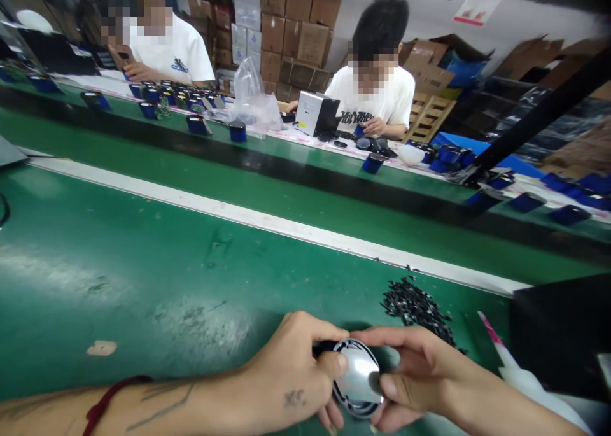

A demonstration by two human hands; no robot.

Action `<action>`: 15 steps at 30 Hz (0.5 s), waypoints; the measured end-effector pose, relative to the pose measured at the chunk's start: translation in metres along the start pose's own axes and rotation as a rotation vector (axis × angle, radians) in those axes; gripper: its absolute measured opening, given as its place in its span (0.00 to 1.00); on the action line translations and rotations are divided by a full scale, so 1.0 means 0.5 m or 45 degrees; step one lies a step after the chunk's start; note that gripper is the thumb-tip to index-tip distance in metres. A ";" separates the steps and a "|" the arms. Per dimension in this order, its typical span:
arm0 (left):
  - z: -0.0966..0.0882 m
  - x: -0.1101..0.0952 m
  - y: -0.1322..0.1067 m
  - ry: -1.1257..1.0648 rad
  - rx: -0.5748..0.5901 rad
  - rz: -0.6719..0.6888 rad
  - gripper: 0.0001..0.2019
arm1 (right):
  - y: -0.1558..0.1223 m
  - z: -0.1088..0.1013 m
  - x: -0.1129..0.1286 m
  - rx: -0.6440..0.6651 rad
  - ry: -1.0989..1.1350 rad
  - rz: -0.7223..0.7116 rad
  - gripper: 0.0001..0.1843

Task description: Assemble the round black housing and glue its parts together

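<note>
A small round part with a shiny silver face and a black ribbed rim (358, 380) is held low at the bottom middle of the view, just above the green table. My left hand (291, 375) grips its left side, thumb on the silver face. My right hand (413, 382) pinches its right side with thumb and fingers. A red cord circles my left wrist. Just beyond my right hand lies a pile of tiny black pieces (416, 307).
A white strip (267, 219) edges the green conveyor belt (286, 188) ahead. Across it, two people in white shirts sit among several blue parts (196, 125), a clear bag (251, 98) and a white box (316, 112). A black object (563, 334) stands at my right.
</note>
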State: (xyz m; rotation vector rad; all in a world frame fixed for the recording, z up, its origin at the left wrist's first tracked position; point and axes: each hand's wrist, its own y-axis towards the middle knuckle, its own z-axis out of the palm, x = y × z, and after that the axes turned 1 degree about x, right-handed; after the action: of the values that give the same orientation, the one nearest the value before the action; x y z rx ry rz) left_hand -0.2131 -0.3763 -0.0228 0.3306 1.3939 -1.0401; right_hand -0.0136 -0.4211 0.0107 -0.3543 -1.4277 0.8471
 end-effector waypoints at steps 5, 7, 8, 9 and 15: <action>0.011 0.015 -0.001 -0.018 -0.066 0.000 0.17 | 0.008 -0.013 -0.023 0.015 0.041 -0.004 0.37; 0.015 0.025 0.000 -0.006 -0.125 -0.027 0.19 | 0.024 -0.016 -0.038 0.015 0.021 -0.035 0.41; 0.015 0.029 0.002 -0.011 -0.137 -0.048 0.19 | 0.032 -0.014 -0.047 0.012 0.005 -0.060 0.41; 0.016 0.033 0.003 -0.020 -0.145 -0.068 0.20 | 0.040 -0.009 -0.057 0.004 -0.012 -0.087 0.42; 0.009 0.043 -0.002 0.010 -0.207 -0.132 0.35 | -0.026 0.011 -0.058 -0.494 -0.299 -0.350 0.35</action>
State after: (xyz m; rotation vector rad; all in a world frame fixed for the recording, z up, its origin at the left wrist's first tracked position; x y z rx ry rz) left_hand -0.2142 -0.3887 -0.0406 0.1447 1.5047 -1.0027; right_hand -0.0129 -0.4515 -0.0002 -0.3466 -1.8168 0.3941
